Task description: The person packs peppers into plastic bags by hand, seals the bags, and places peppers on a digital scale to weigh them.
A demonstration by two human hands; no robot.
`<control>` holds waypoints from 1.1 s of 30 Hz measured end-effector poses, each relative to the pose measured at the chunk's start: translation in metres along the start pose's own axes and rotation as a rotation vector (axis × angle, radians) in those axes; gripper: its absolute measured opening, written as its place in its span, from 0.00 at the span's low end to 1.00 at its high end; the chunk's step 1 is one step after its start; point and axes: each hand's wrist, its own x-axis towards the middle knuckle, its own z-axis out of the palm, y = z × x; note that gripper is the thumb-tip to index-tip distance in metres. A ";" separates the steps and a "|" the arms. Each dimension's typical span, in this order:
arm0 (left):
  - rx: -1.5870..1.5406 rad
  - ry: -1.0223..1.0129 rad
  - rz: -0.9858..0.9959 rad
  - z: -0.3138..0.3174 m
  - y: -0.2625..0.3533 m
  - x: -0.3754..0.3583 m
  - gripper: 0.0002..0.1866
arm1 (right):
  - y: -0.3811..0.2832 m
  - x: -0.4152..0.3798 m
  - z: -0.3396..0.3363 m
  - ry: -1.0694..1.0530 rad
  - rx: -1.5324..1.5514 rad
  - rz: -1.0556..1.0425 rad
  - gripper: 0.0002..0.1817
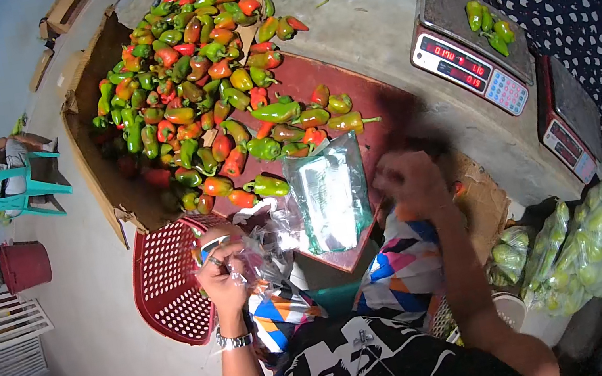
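My left hand [222,273] is closed on a crumpled clear plastic bag [254,265], with a metal watch on that wrist. My right hand [411,183] is raised near the right edge of the red table [332,70]. Its fingers are curled, and I cannot make out whether anything is in them. Between the hands, a stack of clear plastic bags [330,195] lies flat on the table's near corner. Just beyond it are green, red and mottled bell peppers [262,149], part of a large heap [177,81] spilling from an opened cardboard box [91,148].
A red perforated basket [175,295] stands left of the table. At right, a digital scale [469,66] bears several green peppers [490,26], beside a second scale [568,141]. Filled plastic bags [582,251] sit below. A person [9,155] is on a green chair [27,188].
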 end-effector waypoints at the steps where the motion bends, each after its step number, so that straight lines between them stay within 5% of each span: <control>1: 0.007 0.000 0.025 0.001 0.000 0.001 0.10 | -0.013 -0.002 -0.005 -0.241 -0.105 -0.266 0.08; 4: -0.003 -0.022 0.003 -0.003 -0.004 -0.002 0.10 | -0.025 -0.004 0.006 -0.076 -0.035 0.014 0.11; 10: -0.025 -0.031 -0.005 -0.005 -0.001 -0.002 0.10 | 0.004 0.013 0.013 -0.151 -0.091 0.093 0.11; 13: -0.012 -0.027 -0.024 -0.004 0.001 -0.002 0.09 | 0.017 0.021 0.005 0.068 0.044 0.032 0.10; 15: 0.007 -0.029 -0.023 -0.004 0.008 -0.002 0.09 | 0.065 0.050 -0.010 0.421 -0.136 0.013 0.10; 18: -0.011 -0.044 -0.023 -0.010 0.002 -0.004 0.09 | 0.158 0.119 -0.079 0.670 -0.546 0.052 0.19; 22: -0.056 0.024 0.002 -0.006 -0.006 -0.004 0.09 | 0.249 0.175 -0.148 0.497 -0.892 0.195 0.32; 25: 0.036 -0.006 -0.008 -0.007 0.001 -0.002 0.09 | 0.234 0.185 -0.162 0.178 -0.970 0.501 0.36; 28: 0.060 -0.013 0.007 -0.009 0.000 -0.001 0.09 | 0.234 0.187 -0.162 0.170 -1.024 0.548 0.41; 31: 0.055 -0.006 0.018 -0.010 -0.002 -0.002 0.09 | 0.257 0.188 -0.170 0.281 -0.917 0.480 0.35; 33: 0.032 0.004 0.023 -0.009 -0.002 -0.001 0.09 | 0.258 0.185 -0.160 0.375 -0.797 0.242 0.32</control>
